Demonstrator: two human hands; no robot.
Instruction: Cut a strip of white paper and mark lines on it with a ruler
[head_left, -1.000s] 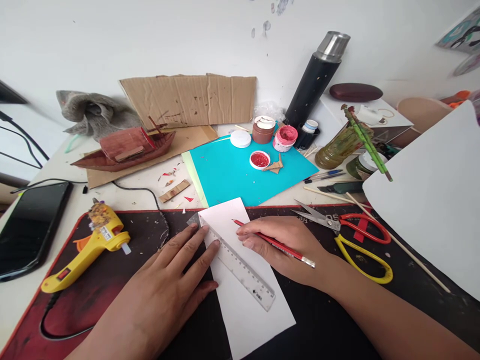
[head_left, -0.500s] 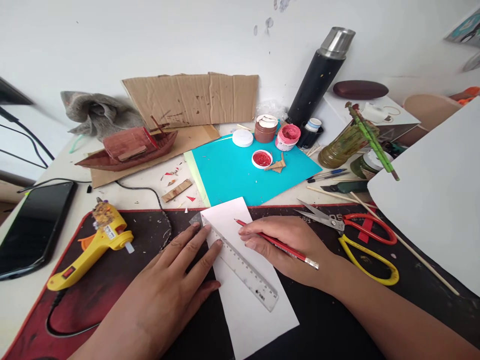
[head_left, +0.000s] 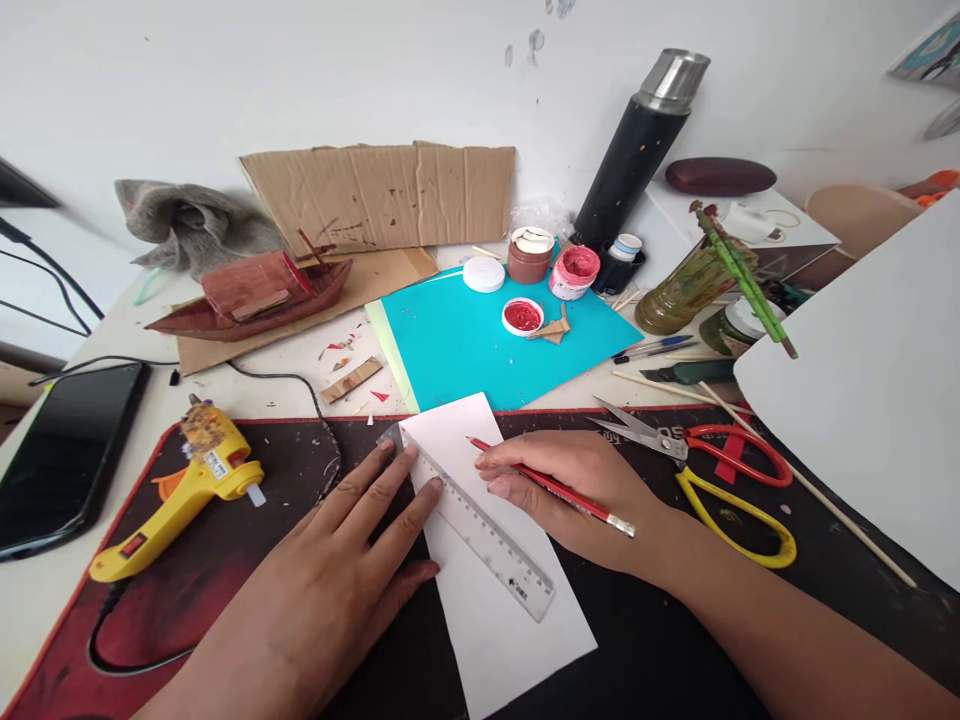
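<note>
A white sheet of paper [head_left: 517, 640] lies on the dark mat, with a clear ruler [head_left: 487, 545] slanting across it. My left hand [head_left: 337, 560] rests flat with fingers spread, its fingertips pressing on the ruler's upper left end. In my right hand [head_left: 570, 490] is a red pencil [head_left: 555, 487], pinched between thumb and fingers. The pencil's dark tip points left, over the paper and right of the ruler. A thin line shows on the paper along the ruler's lower left side.
Scissors [head_left: 679, 447] and wooden sticks lie to the right. A yellow glue gun [head_left: 187, 490] and a phone [head_left: 71, 450] are at left. Behind are a red model boat [head_left: 255, 295], a blue sheet [head_left: 457, 350] with paint jars, and a black flask [head_left: 630, 160].
</note>
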